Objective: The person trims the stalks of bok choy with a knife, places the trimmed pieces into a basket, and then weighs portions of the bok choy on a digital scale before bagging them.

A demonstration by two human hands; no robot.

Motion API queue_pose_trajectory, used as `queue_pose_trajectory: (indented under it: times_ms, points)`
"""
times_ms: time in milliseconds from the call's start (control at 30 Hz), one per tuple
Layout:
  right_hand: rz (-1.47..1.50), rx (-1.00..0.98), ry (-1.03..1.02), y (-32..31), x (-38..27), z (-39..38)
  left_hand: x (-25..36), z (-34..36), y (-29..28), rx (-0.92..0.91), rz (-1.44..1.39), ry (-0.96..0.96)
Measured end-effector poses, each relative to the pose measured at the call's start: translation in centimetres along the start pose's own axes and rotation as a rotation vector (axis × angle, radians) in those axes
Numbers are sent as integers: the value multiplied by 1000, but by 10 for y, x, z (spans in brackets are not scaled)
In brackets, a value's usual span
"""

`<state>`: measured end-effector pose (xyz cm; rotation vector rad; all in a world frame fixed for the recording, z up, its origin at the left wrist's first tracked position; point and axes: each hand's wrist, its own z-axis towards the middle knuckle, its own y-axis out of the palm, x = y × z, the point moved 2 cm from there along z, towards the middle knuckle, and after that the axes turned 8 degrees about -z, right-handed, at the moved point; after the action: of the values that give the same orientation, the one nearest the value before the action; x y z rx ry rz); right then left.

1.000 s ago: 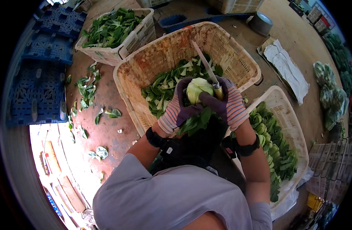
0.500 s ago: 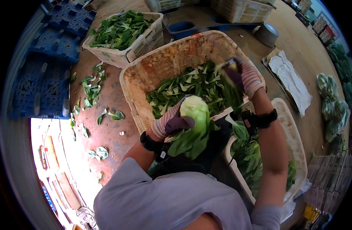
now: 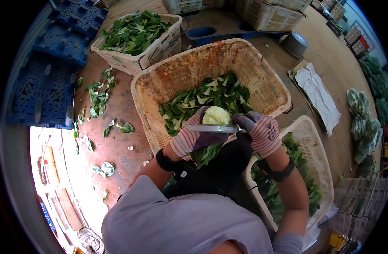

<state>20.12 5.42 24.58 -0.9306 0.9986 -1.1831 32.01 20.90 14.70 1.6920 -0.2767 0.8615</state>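
Leafy green head: held above the near edge of the large basket, its pale, rounded base [image 3: 216, 115] turned up and its leaves [image 3: 207, 155] hanging below.
Left hand: the gloved left hand [image 3: 198, 132] is wrapped around the head, gripping it.
Right hand: the gloved right hand [image 3: 261, 129] is closed on the knife's handle, which is mostly hidden.
Knife blade: the blade [image 3: 211, 128] lies sideways across the near side of the head, its tip toward the left glove – whether it touches either, I cannot tell.
Careful cutting: best, I judge, to keep the left fingers below the blade's path, hold the head firmly without crushing it, and use short, controlled strokes – taking little from the pale base so the inner leaves stay together.
Large basket: the stained large basket [image 3: 177, 67] stands just beyond the hands, with loose leaves [image 3: 202, 97] across its bottom, well below the rim.
Right basket: the right basket [image 3: 314, 148], near the right forearm, holds leafy greens [image 3: 306, 180], partly hidden by that arm.
Far-left basket: the pale far-left basket [image 3: 162, 47] is heaped with loose leaves [image 3: 134, 31] above its rim.
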Motion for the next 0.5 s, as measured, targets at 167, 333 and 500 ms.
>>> queue_pose_trajectory:
  times_ms: [167,333,500]
  points:
    - [-52,77,-5,2,-2,-4,7,-1,18,-163,385,103]
    - [-71,203,-4,13,4,-5,12,-6,35,-57,-102,-65]
    - [-328,204,178,64,49,-22,14,-10,18,17,917,270]
